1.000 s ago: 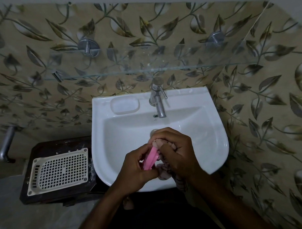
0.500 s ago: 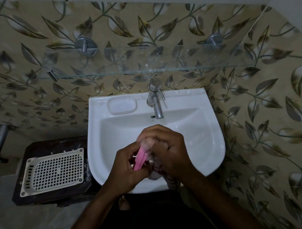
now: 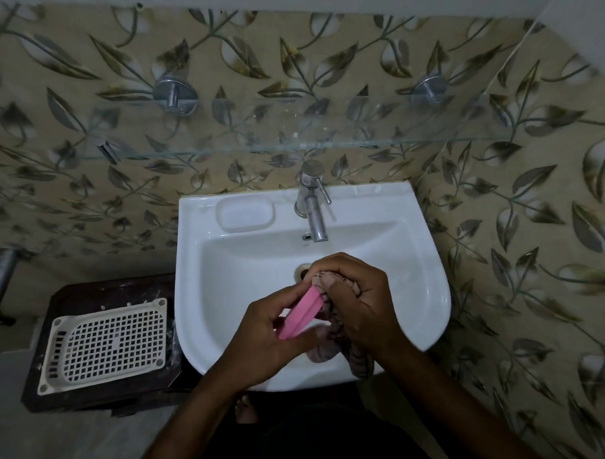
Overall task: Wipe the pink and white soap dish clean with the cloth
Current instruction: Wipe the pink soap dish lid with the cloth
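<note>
While the fingers (image 3: 291,299) of the left hand (image 3: 263,334) pinch the pink soap dish (image 3: 301,311) by its edge and tilt it on its side, the right hand (image 3: 357,300) clenches the patterned cloth (image 3: 328,347) against the dish's far face, probably so the left hand can steady it while the cloth rubs. Both are held low at centre frame over the bowl of the white sink (image 3: 425,295), below the tap (image 3: 312,209), likely so drips fall in the basin. At lower left a white slotted tray (image 3: 105,342), perhaps the dish's white insert, lies on a dark stool (image 3: 86,290), apparently set aside.
</note>
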Motion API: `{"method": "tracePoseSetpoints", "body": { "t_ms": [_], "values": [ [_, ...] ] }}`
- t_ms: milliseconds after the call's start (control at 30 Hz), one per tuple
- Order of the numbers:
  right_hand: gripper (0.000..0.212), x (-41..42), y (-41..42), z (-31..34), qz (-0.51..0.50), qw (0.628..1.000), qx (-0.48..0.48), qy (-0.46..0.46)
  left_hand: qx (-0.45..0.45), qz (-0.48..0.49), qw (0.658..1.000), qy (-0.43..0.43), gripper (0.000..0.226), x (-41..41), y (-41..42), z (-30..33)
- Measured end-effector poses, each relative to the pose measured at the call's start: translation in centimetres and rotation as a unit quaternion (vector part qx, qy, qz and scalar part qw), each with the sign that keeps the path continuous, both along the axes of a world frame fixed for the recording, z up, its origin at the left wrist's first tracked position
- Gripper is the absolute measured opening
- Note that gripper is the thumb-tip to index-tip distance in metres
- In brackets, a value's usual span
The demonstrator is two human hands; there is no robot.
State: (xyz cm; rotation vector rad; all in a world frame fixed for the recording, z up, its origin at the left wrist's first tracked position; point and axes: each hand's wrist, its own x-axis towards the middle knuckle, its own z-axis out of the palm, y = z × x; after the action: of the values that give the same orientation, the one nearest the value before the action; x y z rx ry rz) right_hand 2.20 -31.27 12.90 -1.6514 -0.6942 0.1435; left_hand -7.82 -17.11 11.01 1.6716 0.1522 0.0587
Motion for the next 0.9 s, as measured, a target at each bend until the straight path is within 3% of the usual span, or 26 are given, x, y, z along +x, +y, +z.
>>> {"method": "tracePoseSetpoints", "body": {
  "t_ms": [67, 167, 300, 467, 533, 633, 733, 900],
  "values": [
    [0.025, 0.3, -0.3, -0.3, -0.025, 0.998, -0.02, -0.046, -0.023, 0.037, 0.996, 0.078, 0.085, 0.4, 0.1, -0.5],
    [0.024, 0.6, -0.5, -0.4, -0.033, 0.99, -0.056, -0.122, -0.164, 0.05, 0.969, 0.179, 0.128, 0.4, 0.1, -1.3],
    [0.023, 0.7, -0.1, -0.8, -0.034, 0.985, -0.097, -0.142, -0.375, 0.109, 0.906, 0.164, 0.153, 0.5, -2.0, -2.3],
    [0.016, 1.2, 0.2, -0.5, -0.046, 0.975, -0.126, -0.175, -0.51, 0.157, 0.837, 0.12, 0.137, 0.9, -3.6, -2.5],
    [0.015, 0.8, 0.3, -0.4, -0.034, 0.968, -0.15, -0.201, -0.498, 0.163, 0.846, 0.103, 0.119, 1.1, -3.5, -2.1],
    [0.014, -0.1, 0.6, -0.2, -0.033, 0.967, -0.13, -0.215, -0.417, 0.181, 0.887, 0.076, 0.099, 1.6, -3.6, -1.4],
    [0.02, -0.4, 1.1, 0.0, -0.052, 0.993, -0.022, -0.108, -0.409, 0.178, 0.894, 0.045, 0.071, 1.5, -4.1, -0.9],
    [0.028, -0.7, 1.6, -0.7, -0.095, 0.993, 0.025, 0.069, -0.422, 0.159, 0.893, 0.017, 0.08, 1.3, -3.7, -0.4]
  ]
}}
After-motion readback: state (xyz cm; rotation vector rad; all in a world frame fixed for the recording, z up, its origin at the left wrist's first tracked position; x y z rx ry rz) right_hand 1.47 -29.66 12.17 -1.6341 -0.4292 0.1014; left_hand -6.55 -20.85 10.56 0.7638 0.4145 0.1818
